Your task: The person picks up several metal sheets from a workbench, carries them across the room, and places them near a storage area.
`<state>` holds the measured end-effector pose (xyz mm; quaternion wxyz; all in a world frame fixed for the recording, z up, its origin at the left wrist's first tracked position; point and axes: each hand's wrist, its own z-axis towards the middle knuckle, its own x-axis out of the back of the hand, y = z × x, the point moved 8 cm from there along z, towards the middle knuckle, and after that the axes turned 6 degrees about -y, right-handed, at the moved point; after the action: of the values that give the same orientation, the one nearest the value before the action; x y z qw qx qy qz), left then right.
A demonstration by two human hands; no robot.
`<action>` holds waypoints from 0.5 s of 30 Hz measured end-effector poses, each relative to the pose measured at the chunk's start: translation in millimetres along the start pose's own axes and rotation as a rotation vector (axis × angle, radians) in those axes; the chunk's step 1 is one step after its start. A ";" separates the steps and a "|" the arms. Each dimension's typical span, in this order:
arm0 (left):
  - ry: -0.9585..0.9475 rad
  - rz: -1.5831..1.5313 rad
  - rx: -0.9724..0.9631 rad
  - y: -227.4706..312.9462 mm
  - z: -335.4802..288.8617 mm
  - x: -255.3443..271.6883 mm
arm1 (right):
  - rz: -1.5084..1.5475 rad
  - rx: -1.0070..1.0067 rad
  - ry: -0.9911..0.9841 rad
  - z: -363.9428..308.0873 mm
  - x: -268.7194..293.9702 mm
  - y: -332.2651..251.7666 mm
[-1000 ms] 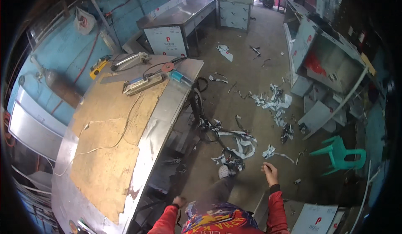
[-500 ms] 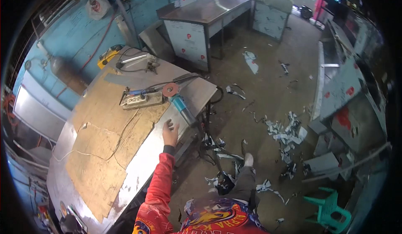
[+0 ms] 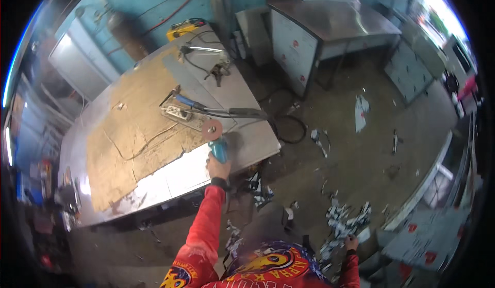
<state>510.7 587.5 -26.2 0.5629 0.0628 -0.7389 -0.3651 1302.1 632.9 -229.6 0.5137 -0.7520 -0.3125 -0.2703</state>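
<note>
My left hand point(image 3: 218, 169) is wrapped round the teal body of an angle grinder point(image 3: 218, 151) at the near edge of the metal-topped workbench point(image 3: 254, 142). The grinder's reddish-brown disc point(image 3: 212, 129) points away from me, close to a dusty power strip point(image 3: 178, 114). A blue-handled welding torch point(image 3: 190, 101) lies just beyond the strip, its dark cable running to the right. Low on the right, my right hand point(image 3: 351, 243) hangs beside my body, above scraps on the floor; it is too small and blurred to make out its fingers.
Brown board point(image 3: 129, 133) covers much of the bench. A clamp point(image 3: 218, 71) and a yellow machine point(image 3: 186, 29) sit toward its far end. Beyond stands a steel table point(image 3: 330, 15). Torn film scraps point(image 3: 343, 218) litter the floor; metal panels point(image 3: 423, 239) lean at right.
My left hand has gone from open beside the grinder to gripping it, and the grinder has turned. My right hand has come into view. The view has swung left.
</note>
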 end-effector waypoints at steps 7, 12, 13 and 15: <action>0.255 -0.020 0.253 -16.4 -55.5 26.5 | -0.034 0.438 -0.215 192.9 6.9 -279.2; 0.280 -0.009 0.205 -12.7 -62.5 27.4 | 0.067 0.705 -0.471 194.7 -103.2 -527.0; 0.303 -0.016 0.232 -13.3 -60.9 29.0 | 0.128 0.744 -0.548 190.7 -134.4 -567.4; 0.265 -0.029 0.240 -1.9 -65.0 28.4 | 0.159 0.874 -0.643 174.1 -175.7 -645.5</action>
<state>556.9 541.3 1.5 0.6383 0.1877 -0.6956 -0.2712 718.7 941.8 -24.6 0.6756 -0.5348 -0.4790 0.1679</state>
